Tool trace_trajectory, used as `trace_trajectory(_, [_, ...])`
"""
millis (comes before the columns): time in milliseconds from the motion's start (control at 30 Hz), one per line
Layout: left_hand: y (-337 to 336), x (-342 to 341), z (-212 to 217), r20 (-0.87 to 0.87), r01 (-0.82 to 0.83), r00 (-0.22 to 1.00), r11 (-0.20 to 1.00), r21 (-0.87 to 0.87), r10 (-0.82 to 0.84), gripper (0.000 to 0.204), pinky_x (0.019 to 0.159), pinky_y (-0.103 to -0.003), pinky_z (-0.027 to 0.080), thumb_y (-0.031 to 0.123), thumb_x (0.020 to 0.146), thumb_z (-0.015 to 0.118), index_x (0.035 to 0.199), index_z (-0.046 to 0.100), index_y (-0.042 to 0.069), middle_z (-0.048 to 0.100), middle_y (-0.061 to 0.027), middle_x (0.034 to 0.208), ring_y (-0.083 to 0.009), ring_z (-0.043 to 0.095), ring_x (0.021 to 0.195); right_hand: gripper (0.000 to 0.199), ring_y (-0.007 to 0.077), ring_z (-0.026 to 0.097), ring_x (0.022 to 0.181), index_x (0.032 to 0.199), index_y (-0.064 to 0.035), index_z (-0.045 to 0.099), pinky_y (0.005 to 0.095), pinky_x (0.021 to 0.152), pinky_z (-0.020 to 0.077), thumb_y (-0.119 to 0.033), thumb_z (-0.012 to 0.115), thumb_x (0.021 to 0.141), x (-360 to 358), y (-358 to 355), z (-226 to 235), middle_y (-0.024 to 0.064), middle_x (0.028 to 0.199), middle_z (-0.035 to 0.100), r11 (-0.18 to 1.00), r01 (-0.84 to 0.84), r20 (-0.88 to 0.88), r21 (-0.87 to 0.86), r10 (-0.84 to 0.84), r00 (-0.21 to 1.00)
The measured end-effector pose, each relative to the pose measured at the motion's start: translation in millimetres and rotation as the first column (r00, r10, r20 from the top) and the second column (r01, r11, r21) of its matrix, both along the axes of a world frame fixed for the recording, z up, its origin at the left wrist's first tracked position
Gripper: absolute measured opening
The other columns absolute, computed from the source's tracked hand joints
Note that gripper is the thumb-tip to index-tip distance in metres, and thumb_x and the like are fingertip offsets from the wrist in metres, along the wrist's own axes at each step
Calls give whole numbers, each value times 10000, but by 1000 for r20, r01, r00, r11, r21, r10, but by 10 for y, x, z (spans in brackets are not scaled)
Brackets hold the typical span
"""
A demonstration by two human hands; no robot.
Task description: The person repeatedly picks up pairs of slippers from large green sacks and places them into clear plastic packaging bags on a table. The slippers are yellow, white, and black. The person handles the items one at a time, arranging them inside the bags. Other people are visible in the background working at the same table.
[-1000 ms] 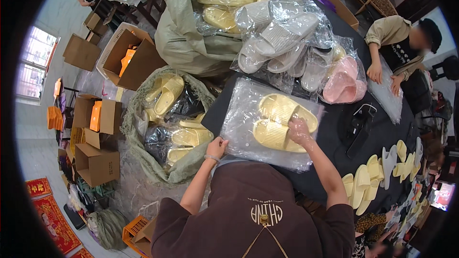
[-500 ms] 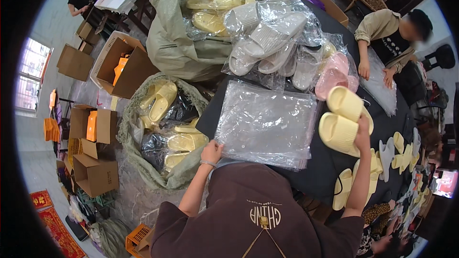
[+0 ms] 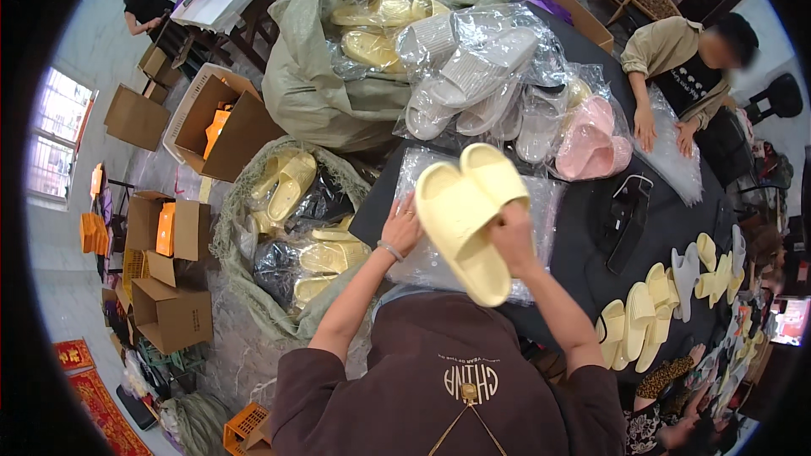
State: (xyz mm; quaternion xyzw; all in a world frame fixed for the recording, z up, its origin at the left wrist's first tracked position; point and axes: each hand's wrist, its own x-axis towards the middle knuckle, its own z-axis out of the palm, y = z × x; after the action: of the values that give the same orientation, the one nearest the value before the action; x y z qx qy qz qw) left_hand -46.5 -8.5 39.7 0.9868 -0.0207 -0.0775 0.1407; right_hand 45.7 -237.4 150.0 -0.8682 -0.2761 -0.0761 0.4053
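Note:
My right hand (image 3: pixel 513 238) grips a pair of pale yellow slippers (image 3: pixel 456 224), held tilted over the stack of clear plastic bags (image 3: pixel 405 268). The slippers lie one against the other and cover much of the stack. My left hand (image 3: pixel 403 226) rests on the left part of the bags, beside the slippers, its fingers stretched forward; the fingertips are partly hard to make out. Beyond the stack lie bagged grey slippers (image 3: pixel 473 72) and bagged pink slippers (image 3: pixel 591 139).
More yellow slippers (image 3: pixel 638 317) stand on the dark table at the right, near a black strap-like object (image 3: pixel 629 211). Woven sacks (image 3: pixel 291 89) of bagged slippers flank the table's left. Across the table, a person (image 3: pixel 667 76) has both hands on plastic bags (image 3: pixel 672 148). Cardboard boxes (image 3: pixel 173 312) stand farther left.
My right hand has brought the yellow slippers leftward from the table's right side to above the bags. My left hand has moved up from the stack's near-left corner onto the bags.

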Motion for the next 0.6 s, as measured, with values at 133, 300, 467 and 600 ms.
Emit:
trace_trajectory(133, [26, 6, -409, -23, 27, 999, 995, 95, -25, 585, 1126, -464, 117, 373, 915, 389, 1420, 298, 93, 209, -81, 1513, -246, 155, 1405, 147, 318, 539, 759, 684, -30, 544, 437, 648, 453, -134, 647, 685, -157, 179, -640, 122, 780, 539, 985, 32, 130, -170, -9, 991])
trace_trajectory(300, [-39, 3, -312, 114, -54, 992, 997, -56, 60, 619, 1116, -460, 151, 412, 906, 426, 1412, 306, 75, 225, -100, 1502, -263, 150, 1404, 160, 320, 536, 788, 688, -41, 543, 438, 656, 459, -159, 651, 686, -109, -263, -1221, 113, 803, 533, 936, 215, 197, -280, -163, 967])
trace_trajectory(467, [-37, 230, -302, 322, -245, 899, 951, -190, 296, 489, 954, -449, 351, 314, 862, 562, 1255, 456, 43, 447, -165, 1300, -315, 421, 1208, 161, 327, 524, 795, 684, -39, 526, 445, 650, 448, -153, 639, 676, -147, -459, -1308, 124, 803, 518, 935, 245, 163, -257, -208, 964])
trace_trajectory(600, [85, 801, -215, 462, -445, 632, 779, -441, 622, 312, 785, -405, 436, 269, 815, 641, 995, 586, 20, 595, -153, 932, -326, 562, 927, 163, 338, 521, 793, 681, -32, 516, 451, 663, 447, -150, 628, 669, -177, -353, -1364, 138, 798, 518, 944, 229, 137, -239, -201, 970])
